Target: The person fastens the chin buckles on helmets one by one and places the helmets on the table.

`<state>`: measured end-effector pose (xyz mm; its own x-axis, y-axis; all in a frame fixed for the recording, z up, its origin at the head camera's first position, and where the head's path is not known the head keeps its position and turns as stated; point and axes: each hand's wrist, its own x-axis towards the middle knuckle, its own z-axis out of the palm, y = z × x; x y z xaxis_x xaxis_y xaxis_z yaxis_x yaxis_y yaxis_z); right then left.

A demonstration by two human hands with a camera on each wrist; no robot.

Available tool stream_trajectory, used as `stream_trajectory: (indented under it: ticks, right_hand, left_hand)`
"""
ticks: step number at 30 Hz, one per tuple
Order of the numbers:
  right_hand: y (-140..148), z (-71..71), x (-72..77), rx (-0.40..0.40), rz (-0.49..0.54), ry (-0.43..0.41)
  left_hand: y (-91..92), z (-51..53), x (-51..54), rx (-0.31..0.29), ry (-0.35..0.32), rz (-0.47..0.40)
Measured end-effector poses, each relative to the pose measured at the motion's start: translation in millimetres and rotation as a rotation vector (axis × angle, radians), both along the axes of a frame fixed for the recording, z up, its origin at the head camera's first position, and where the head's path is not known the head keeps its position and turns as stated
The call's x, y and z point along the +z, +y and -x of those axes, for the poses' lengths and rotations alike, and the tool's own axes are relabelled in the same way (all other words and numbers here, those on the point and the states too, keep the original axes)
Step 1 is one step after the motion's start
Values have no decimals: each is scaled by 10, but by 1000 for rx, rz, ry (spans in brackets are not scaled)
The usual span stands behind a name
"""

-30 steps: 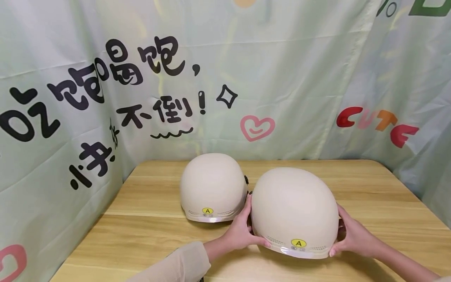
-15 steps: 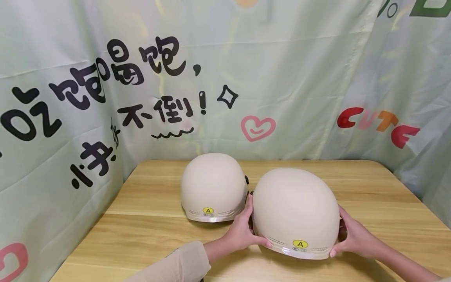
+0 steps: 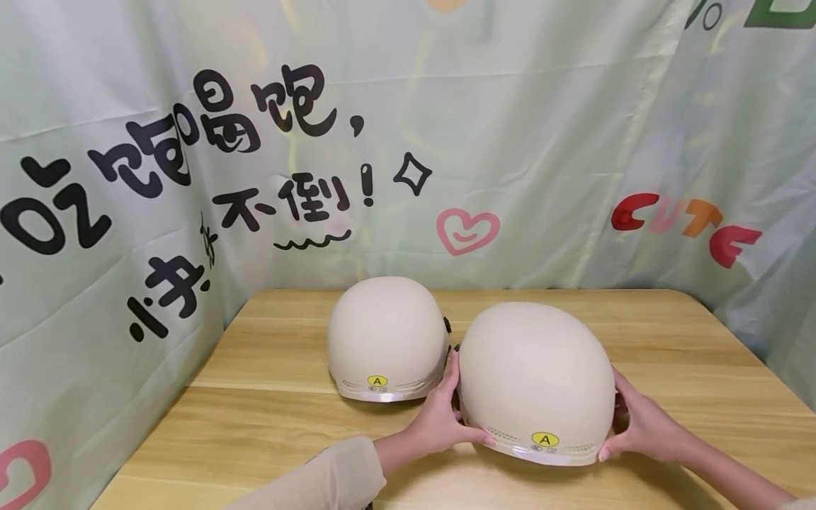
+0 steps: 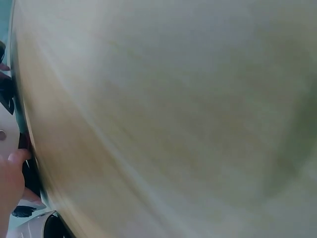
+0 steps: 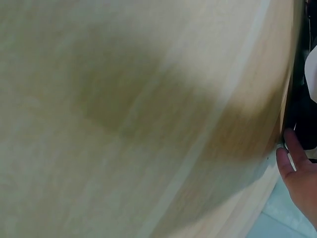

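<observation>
A cream helmet (image 3: pixel 535 375) with a round yellow "A" sticker and a shiny rim is gripped from both sides in the head view. My left hand (image 3: pixel 436 418) holds its left side, thumb along the front rim. On the opposite side my right hand (image 3: pixel 647 425) grips the lower edge, thumb at the front rim, other fingers partly hidden behind the shell. A second, matching helmet (image 3: pixel 387 336) stands to the left and a little farther back. In the wrist views, the left hand (image 4: pixel 11 181) and right hand (image 5: pixel 299 178) show only at the image edges.
Both helmets are over a wooden table (image 3: pixel 268 439) with rounded far corners. A pale green curtain (image 3: pixel 542 142) with printed lettering, a pink heart and the word "CUTE" hangs behind and along the sides.
Almost nothing differs. The gripped helmet and both hands sit very slightly farther right in the head view; the grip looks the same.
</observation>
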<state>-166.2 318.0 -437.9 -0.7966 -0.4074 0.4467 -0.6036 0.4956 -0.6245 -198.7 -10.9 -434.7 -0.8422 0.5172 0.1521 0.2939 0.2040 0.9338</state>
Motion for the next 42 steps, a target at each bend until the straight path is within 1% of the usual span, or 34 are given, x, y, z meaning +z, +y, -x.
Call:
stream_trajectory:
  ticks: [5,10,14,18,20,21,25,27,28,34,37,38,40,42]
  right_hand:
    - [-6,-5,-19,0,-3,5]
    - [17,-28,-26,-29,-28,8]
    - [41,-38,-12,-69,-51,6]
    - [52,-45,6,-87,-69,-2]
    - [54,-51,9,-89,-84,1]
    - [54,-57,11,-94,-93,3]
    - [44,-71,-7,-98,-114,30]
    - [34,-71,-14,-91,-114,43]
    - [28,-68,-15,-86,-111,46]
    - [16,-38,32,-86,-142,54]
    - [26,-35,74,-117,-202,65]
    - [27,-38,88,-142,-229,72]
    - [27,-39,112,-163,-247,87]
    - [20,-41,136,-179,-249,114]
  left_hand:
    - [-7,-5,-13,-3,3,-7]
    - [1,-21,-35,-23,-30,-40]
    - [21,-40,-16,-22,-53,-49]
    - [46,-63,15,-25,-54,-45]
    - [59,-71,25,-22,-26,-19]
    - [64,-74,29,-14,3,9]
    - [76,-94,35,43,137,186]
    - [74,-110,34,67,181,252]
    - [73,-117,33,75,191,274]
    - [74,-130,34,86,202,293]
    - [72,-132,43,88,196,302]
    - [70,-135,45,91,197,305]
    - [65,-146,51,92,212,312]
    - [60,-159,55,94,255,324]
